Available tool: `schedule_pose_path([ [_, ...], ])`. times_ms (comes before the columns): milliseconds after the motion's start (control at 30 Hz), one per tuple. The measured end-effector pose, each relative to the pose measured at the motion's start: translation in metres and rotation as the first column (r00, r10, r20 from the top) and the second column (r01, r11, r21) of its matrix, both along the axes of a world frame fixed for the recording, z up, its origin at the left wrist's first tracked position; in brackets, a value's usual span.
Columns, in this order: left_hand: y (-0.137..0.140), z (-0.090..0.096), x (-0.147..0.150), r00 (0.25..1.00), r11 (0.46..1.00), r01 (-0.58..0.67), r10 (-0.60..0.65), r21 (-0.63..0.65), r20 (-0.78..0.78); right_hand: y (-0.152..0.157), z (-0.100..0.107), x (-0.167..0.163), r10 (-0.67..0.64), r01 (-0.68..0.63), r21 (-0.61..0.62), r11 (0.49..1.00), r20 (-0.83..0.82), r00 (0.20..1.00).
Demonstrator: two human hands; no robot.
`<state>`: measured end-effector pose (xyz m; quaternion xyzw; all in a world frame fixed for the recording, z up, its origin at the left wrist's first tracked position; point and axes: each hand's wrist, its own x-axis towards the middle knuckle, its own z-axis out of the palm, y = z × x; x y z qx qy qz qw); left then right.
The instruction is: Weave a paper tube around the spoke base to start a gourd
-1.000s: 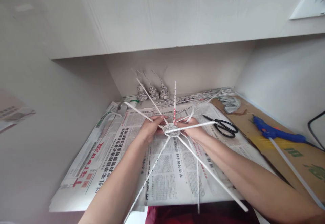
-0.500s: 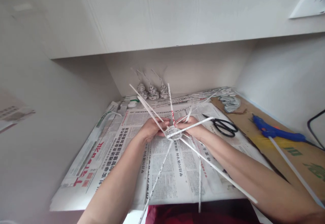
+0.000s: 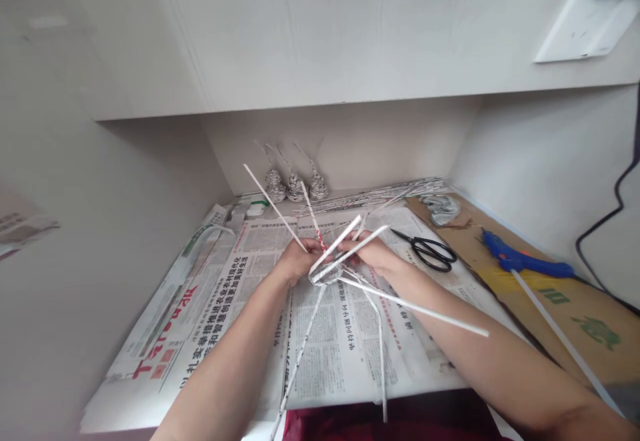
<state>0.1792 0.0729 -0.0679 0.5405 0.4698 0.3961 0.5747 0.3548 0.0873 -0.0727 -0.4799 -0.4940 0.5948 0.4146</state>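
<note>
Between my hands, above the newspaper, is a small round weaving of rolled paper strips [image 3: 327,274], with several long paper sticks spreading out from it. My left hand [image 3: 301,257] has its fingers closed on the weaving's left far side, next to the stick with red print [image 3: 319,234]. On the far right side my right hand [image 3: 364,251] pinches the weaving, its fingertips partly hidden behind two white sticks that cross in front. One stick [image 3: 417,306] reaches right over my right forearm; two others hang toward the near edge.
Newspaper sheets [image 3: 215,301] cover the table. Black scissors [image 3: 433,253] lie right of my right hand, and a blue glue gun [image 3: 523,261] rests on cardboard [image 3: 560,307]. Behind stand woven gourd shapes [image 3: 317,187] beside a bundle of paper sticks [image 3: 375,197]. An overhanging panel [image 3: 320,41] closes in above.
A white stick that pointed to the far left now leans right across the weaving, beside another. The weaving has turned slightly in my hands. The camera view has shifted a little.
</note>
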Motion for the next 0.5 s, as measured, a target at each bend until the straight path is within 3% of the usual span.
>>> schedule_pose_path([
  [167, 0.004, 0.002, -0.004, 0.989, 0.991, -0.133, 0.132, -0.012, -0.073, 0.019, 0.022, 0.004, -0.107, 0.107, -0.006, 0.994, -0.108, 0.988],
  [333, 0.01, 0.003, -0.015, 0.968, 0.969, -0.246, 0.246, 0.007, -0.053, 0.046, 0.059, 0.006, -0.218, 0.228, 0.023, 0.973, -0.215, 0.952],
  [433, 0.015, 0.005, -0.02, 0.939, 0.939, -0.345, 0.344, 0.013, 0.007, 0.066, 0.078, 0.02, -0.329, 0.365, 0.086, 0.927, -0.282, 0.901],
  [500, 0.018, 0.006, -0.022, 0.915, 0.917, -0.398, 0.397, 0.001, 0.067, 0.077, 0.081, 0.032, -0.446, 0.496, 0.068, 0.866, -0.345, 0.826],
])
